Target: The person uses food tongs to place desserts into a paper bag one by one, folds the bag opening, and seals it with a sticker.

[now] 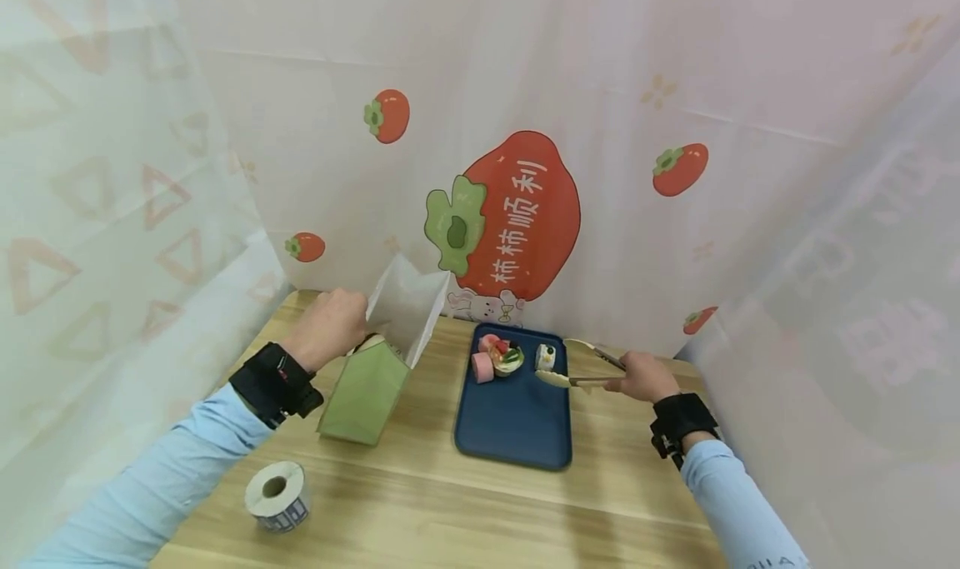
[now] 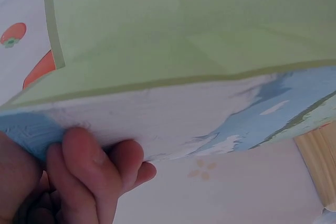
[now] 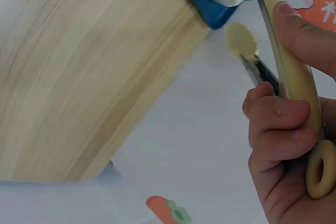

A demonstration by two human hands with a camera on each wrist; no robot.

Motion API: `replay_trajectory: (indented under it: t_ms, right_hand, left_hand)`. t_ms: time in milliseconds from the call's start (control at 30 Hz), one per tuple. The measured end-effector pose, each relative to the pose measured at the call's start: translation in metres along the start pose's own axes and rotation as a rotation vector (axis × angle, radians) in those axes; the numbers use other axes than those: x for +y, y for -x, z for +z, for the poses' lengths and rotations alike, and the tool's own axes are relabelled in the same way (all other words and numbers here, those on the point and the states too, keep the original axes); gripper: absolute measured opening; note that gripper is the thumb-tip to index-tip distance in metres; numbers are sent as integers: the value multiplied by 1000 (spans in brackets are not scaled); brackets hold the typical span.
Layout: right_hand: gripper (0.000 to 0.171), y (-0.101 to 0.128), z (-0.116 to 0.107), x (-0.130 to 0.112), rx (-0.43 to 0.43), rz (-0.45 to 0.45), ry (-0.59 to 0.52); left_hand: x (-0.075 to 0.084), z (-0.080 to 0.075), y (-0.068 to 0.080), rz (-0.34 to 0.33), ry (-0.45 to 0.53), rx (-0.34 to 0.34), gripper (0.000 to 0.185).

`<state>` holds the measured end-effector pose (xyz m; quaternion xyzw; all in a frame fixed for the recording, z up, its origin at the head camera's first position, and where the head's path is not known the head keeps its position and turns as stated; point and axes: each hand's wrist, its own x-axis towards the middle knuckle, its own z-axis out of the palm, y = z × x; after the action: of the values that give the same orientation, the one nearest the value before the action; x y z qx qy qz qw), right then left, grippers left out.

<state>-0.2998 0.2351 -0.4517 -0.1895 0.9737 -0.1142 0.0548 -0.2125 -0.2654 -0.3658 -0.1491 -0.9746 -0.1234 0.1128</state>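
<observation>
My left hand (image 1: 336, 326) grips the side of a green paper bag (image 1: 366, 396), which stands tilted on the table with its white inside showing at the top. In the left wrist view, the curled fingers (image 2: 86, 161) lie against the bag's blue-and-white printed side. My right hand (image 1: 645, 377) holds food tongs (image 1: 588, 381) with cream-coloured tips. The tongs' arms are spread, one tip on each side of a small white cake (image 1: 546, 356) on the dark blue tray (image 1: 513, 427). Whether the tips touch the cake, I cannot tell.
At the tray's upper left sit a fruit-topped tart (image 1: 507, 359) and pink roll cakes (image 1: 483, 367). A roll of labels (image 1: 277, 496) stands at the front left of the wooden table (image 1: 435, 502). A printed curtain (image 1: 600, 69) encloses the back and sides.
</observation>
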Motion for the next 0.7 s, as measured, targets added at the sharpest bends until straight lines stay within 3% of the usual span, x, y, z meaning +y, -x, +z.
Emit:
replay_trajectory:
  t_ms: [200,400,700]
  right_hand:
    - [30,-19,12,7,-9,-5,67]
    - [27,-23,23,14,-31,-12,102]
    - [29,-27,28,19,-49,-35,101]
  left_hand:
    - [0,2,-1,-25,23,-16,45]
    - [0,4,-2,-30,30,-33,45]
    - [-2,2,-1,-13,-6,3,47]
